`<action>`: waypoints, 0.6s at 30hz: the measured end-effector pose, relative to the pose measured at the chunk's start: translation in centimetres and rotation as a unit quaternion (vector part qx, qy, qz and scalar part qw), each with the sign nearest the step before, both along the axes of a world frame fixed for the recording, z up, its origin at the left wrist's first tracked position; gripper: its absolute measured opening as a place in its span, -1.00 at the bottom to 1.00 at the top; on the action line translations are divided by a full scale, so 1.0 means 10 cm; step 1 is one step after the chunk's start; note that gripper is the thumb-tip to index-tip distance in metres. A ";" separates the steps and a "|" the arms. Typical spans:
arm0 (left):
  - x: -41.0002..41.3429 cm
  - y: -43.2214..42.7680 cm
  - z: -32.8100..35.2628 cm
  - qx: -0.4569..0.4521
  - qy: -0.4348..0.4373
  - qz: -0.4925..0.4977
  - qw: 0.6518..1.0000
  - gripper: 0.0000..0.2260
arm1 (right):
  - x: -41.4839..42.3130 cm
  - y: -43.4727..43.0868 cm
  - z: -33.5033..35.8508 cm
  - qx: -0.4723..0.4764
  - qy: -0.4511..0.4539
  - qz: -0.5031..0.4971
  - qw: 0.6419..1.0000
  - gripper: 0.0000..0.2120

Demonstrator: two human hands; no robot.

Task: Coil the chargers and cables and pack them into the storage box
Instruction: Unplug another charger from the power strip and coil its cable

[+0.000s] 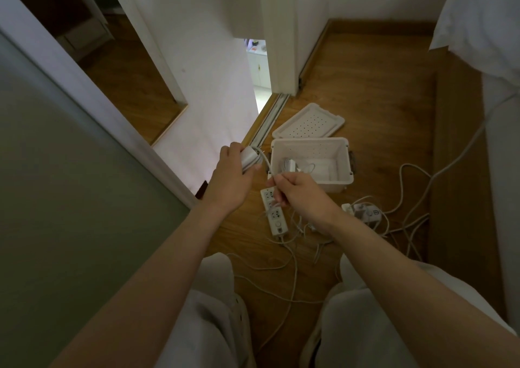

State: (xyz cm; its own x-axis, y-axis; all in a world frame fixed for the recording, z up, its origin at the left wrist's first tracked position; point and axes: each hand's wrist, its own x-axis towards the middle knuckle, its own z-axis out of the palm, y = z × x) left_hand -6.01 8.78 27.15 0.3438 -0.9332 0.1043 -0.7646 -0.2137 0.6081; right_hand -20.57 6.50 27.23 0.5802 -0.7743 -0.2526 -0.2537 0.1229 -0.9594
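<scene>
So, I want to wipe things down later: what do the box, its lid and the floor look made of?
The box looks like white moulded plastic, matte: smooth thin walls with rows of small holes. The lid seems the same plastic, with a matching hole grid. The floor looks like wood or laminate: brown grained planks, slight sheen; which, I cannot tell.

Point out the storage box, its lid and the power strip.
storage box (309,149): head view, far inner wall.
lid (309,123): head view, perforated middle.
power strip (275,215): head view, lowest socket.
</scene>
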 end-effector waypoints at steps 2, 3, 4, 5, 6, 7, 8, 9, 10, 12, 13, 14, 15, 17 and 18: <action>-0.01 -0.01 0.01 -0.010 0.003 -0.018 1.000 -0.63 | -0.03 -0.01 0.01 0.003 -0.001 -0.031 1.000 -0.67; 0.00 -0.01 0.01 -0.011 0.003 -0.038 0.999 -0.63 | -0.05 -0.03 0.03 0.009 0.000 -0.064 0.998 -0.68; 0.03 -0.01 0.01 -0.013 -0.001 -0.064 0.998 -0.63 | -0.09 -0.06 0.04 0.021 0.002 -0.103 0.994 -0.70; 0.06 0.00 0.01 -0.013 -0.006 -0.096 0.995 -0.63 | -0.14 -0.11 0.06 0.040 -0.003 -0.143 0.989 -0.72; 0.08 0.01 0.00 -0.010 -0.012 -0.130 0.991 -0.63 | -0.19 -0.16 0.07 0.064 -0.017 -0.177 0.982 -0.74; 0.09 0.02 -0.01 -0.005 -0.020 -0.163 0.986 -0.63 | -0.23 -0.21 0.07 0.089 -0.038 -0.205 0.974 -0.75; 0.09 0.04 -0.01 0.000 -0.029 -0.187 0.982 -0.62 | -0.27 -0.25 0.08 0.108 -0.057 -0.225 0.967 -0.74; 0.08 0.04 -0.02 0.002 -0.034 -0.200 0.979 -0.62 | -0.29 -0.27 0.08 0.114 -0.067 -0.239 0.962 -0.74; 0.07 0.03 -0.03 -0.001 -0.031 -0.199 0.980 -0.62 | -0.30 -0.27 0.08 0.111 -0.068 -0.243 0.961 -0.74; 0.03 0.00 -0.03 -0.012 -0.010 -0.171 0.985 -0.63 | -0.28 -0.21 0.07 0.089 -0.066 -0.225 0.968 -0.74; 0.01 -0.02 -0.03 -0.015 0.002 -0.151 0.988 -0.63 | -0.26 -0.17 0.06 0.065 -0.061 -0.206 0.975 -0.74; 0.00 -0.03 -0.04 -0.016 0.012 -0.131 0.991 -0.63 | -0.23 -0.12 0.06 0.030 -0.046 -0.181 0.982 -0.74; -0.01 -0.04 -0.04 -0.014 0.021 -0.112 0.993 -0.63 | -0.20 -0.07 0.05 -0.013 -0.026 -0.152 0.988 -0.74; -0.05 -0.05 -0.04 -0.008 0.043 -0.080 0.996 -0.63 | -0.13 0.03 0.01 -0.091 0.008 -0.083 0.992 -0.73; -0.07 -0.05 -0.04 -0.006 0.051 -0.068 0.996 -0.63 | -0.10 0.06 -0.03 -0.122 0.031 -0.049 0.991 -0.74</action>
